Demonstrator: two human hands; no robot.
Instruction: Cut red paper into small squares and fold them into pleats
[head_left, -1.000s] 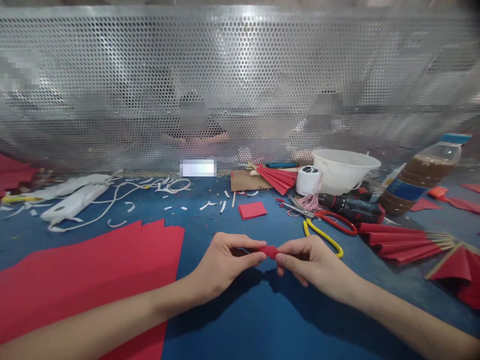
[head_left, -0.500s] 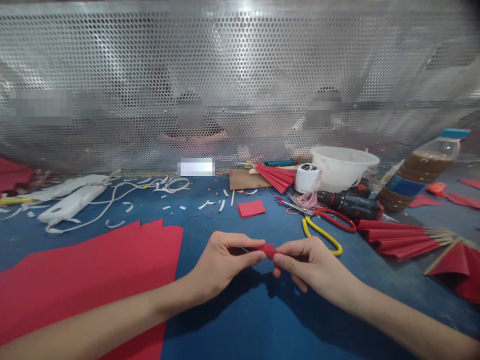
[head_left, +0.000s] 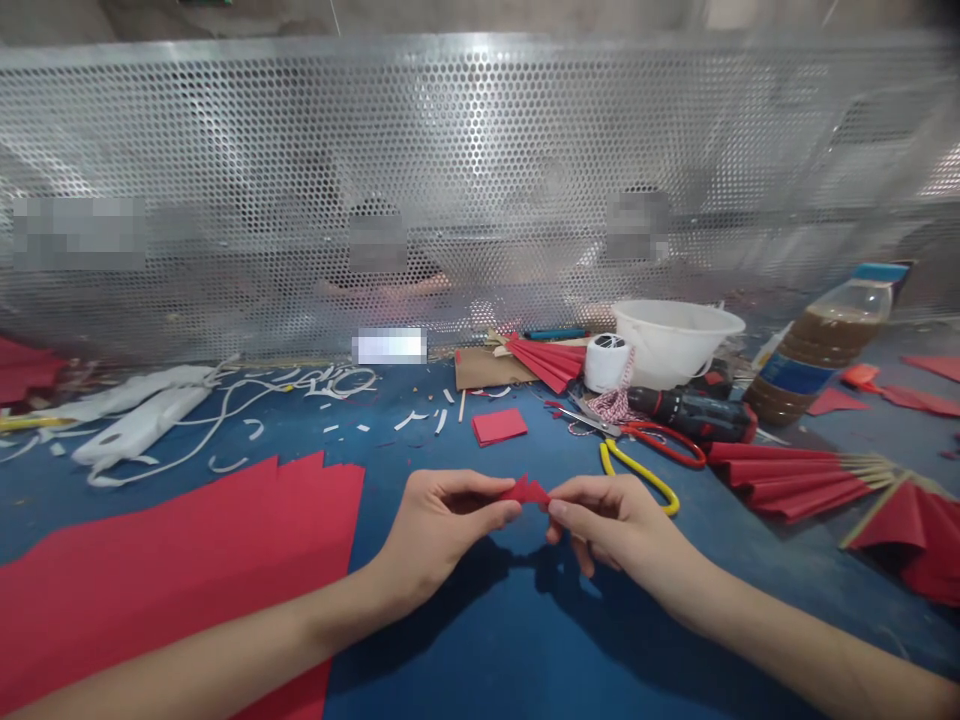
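A small piece of folded red paper (head_left: 528, 491) is held above the blue table between my two hands. My left hand (head_left: 442, 525) pinches its left end between thumb and fingers. With thumb and forefinger, my right hand (head_left: 611, 520) grips the right end, its other fingers curled below. Just beyond the hands lies a small stack of red paper rectangles (head_left: 499, 427). Scissors (head_left: 651, 450) with one red and one yellow handle rest past my right hand. Large red paper sheets (head_left: 195, 570) spread under my left forearm.
At the back right stand a white bowl (head_left: 675, 340), a string spool (head_left: 606, 364), a power drill (head_left: 686, 410) and a tilted bottle (head_left: 825, 350) of brown liquid. Pleated red fans (head_left: 780, 478) lie right. A white power strip (head_left: 142, 425) and paper scraps lie left, before a perforated metal screen (head_left: 480, 180).
The red paper between my fingers has turned slightly and its folded points now show more clearly. Both hands keep their pinch. The camera view has tilted up a little.
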